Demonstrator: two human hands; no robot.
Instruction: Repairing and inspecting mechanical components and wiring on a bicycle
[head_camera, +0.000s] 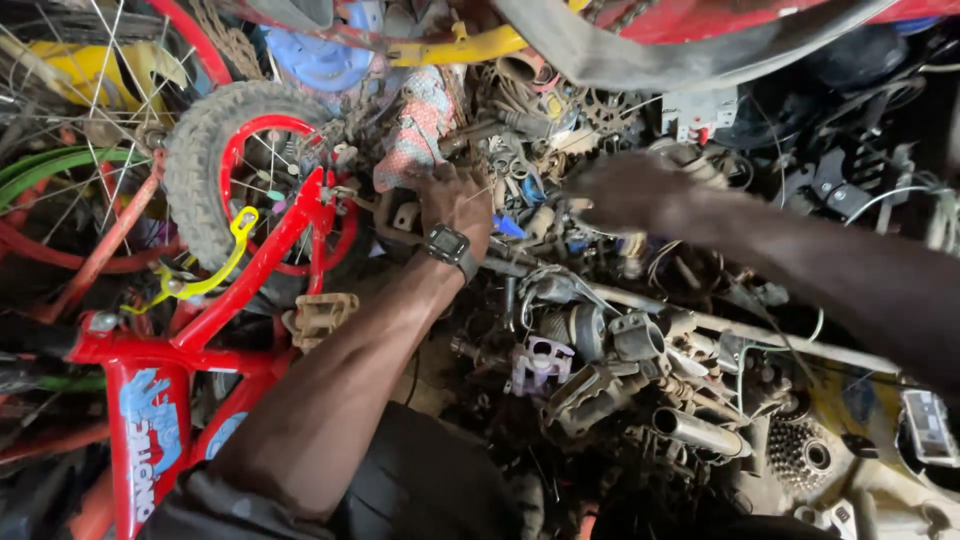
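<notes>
Both hands are deep in the heap of bike parts (560, 300), a tangle of metal bits that fills the middle and right of the view. The left hand (455, 200) is knuckles up, fingers curled down into the pile just beside a patterned rag (420, 125) at its eleven o'clock; it looks closed on something there, but what it grips is buried and I cannot tell. A dark wristwatch (450, 245) sits on that wrist, and the forearm runs down toward seven o'clock. The right hand (625, 190) comes in from four o'clock, the arm stretched across the heap; it is blurred, fingers pointing toward nine o'clock and hovering over the parts, and whether it holds anything is not clear. The two hands are near each other, the pile's cluttered top between them. At nine o'clock of the left hand stands a small red bicycle frame (265, 260) with a knobby tyre (205, 150) and a yellow plastic hook (215, 270). Down at eight o'clock, the frame carries a blue and white sticker (150, 425), upright along the red tube. At five o'clock of the heap lie a shiny metal tube (695, 432) and a toothed gear cluster (800, 455).
</notes>
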